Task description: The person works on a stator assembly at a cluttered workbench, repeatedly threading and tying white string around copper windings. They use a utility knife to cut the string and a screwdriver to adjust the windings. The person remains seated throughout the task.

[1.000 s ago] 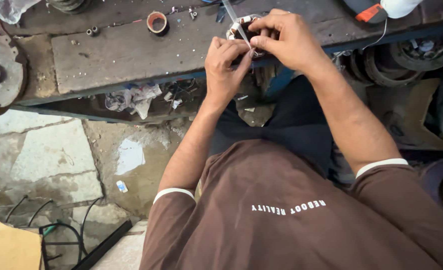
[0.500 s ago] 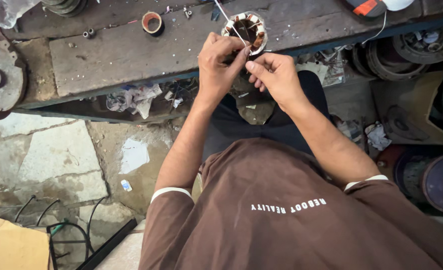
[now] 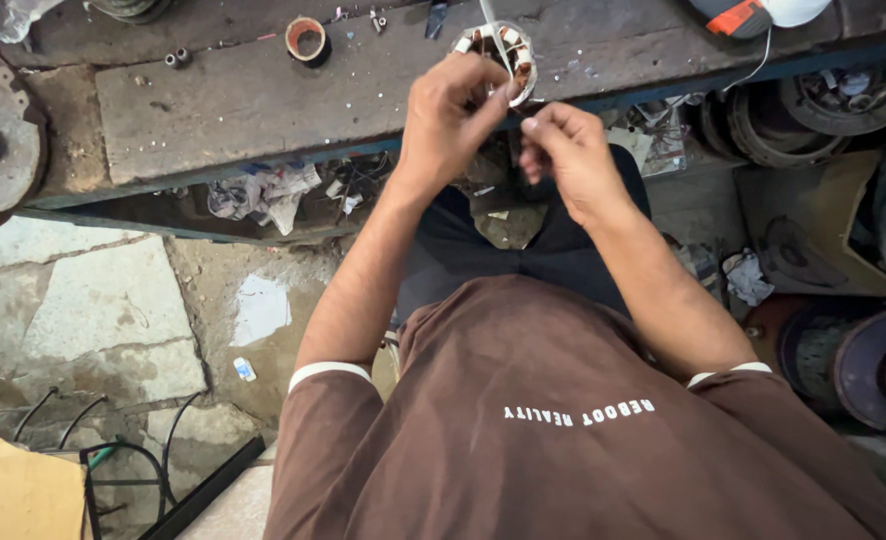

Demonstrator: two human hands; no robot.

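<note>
Small round motor part with copper wire sits at worktop edge. Left hand fingers pinch its rim. Right hand has dropped away since a second ago, fingers curled, holding nothing seen. Thin stick pokes up.

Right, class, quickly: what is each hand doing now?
Left hand: closed on the motor stator.
Right hand: fingers curled; holding anything cannot be told.
</note>
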